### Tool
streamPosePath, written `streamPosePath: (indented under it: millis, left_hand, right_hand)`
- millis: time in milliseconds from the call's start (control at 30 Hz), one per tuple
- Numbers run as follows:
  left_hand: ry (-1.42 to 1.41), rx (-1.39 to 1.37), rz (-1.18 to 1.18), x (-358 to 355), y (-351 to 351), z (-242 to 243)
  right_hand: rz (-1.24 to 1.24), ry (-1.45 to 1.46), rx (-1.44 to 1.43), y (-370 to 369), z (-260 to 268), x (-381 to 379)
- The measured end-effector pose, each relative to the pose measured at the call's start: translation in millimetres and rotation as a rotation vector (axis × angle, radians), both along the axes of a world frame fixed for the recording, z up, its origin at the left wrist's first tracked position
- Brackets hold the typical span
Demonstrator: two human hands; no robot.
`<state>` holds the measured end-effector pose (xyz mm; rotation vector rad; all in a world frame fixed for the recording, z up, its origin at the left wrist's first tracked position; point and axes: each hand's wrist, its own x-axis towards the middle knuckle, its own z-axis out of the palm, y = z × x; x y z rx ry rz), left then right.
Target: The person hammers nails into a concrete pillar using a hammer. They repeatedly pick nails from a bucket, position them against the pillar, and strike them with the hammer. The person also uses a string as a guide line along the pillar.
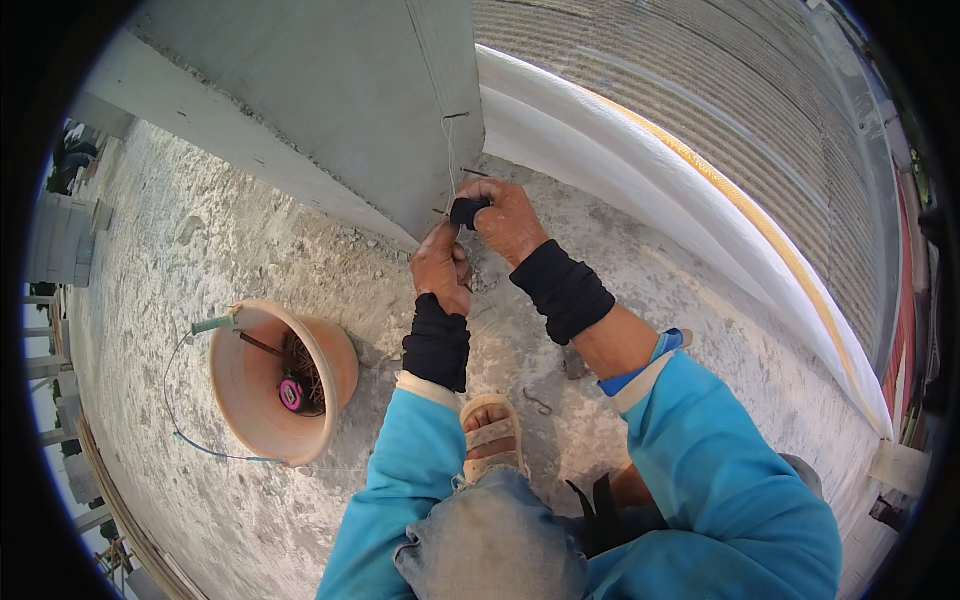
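Observation:
Thin pale string (450, 146) runs down the face of a grey concrete column (315, 82), past a nail (455, 115) that sticks out of it. Low on the column, near its bottom corner, my left hand (441, 262) pinches the string with curled fingers. Just above and to the right, my right hand (510, 221) has its fingers bent closely around the string. A black piece (469, 213) sits at its thumb and forefinger; I cannot tell whether it is worn or held. Another nail (475, 173) shows beside the right knuckles. My fingertips partly hide the string.
An orange-pink bucket (345, 360) lies tilted on the rough concrete floor (247, 247), holding a pink-and-black tape measure (292, 395) and many rusty nails (304, 360). A white sheet (667, 180) with a yellow edge hangs at the right, before a corrugated roof (697, 75). A bent wire (538, 403) lies near my sandal.

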<state>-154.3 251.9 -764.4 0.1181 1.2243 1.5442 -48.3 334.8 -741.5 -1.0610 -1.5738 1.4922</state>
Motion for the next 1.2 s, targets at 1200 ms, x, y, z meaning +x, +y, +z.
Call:
streamPosePath:
  millis: [1200]
  left_hand:
    - [-0.172, 0.108, -0.032, -20.7, 2.6, 23.4]
  right_hand:
    - [0.802, -1.146, 0.674, -113.0, -36.2, 280.8]
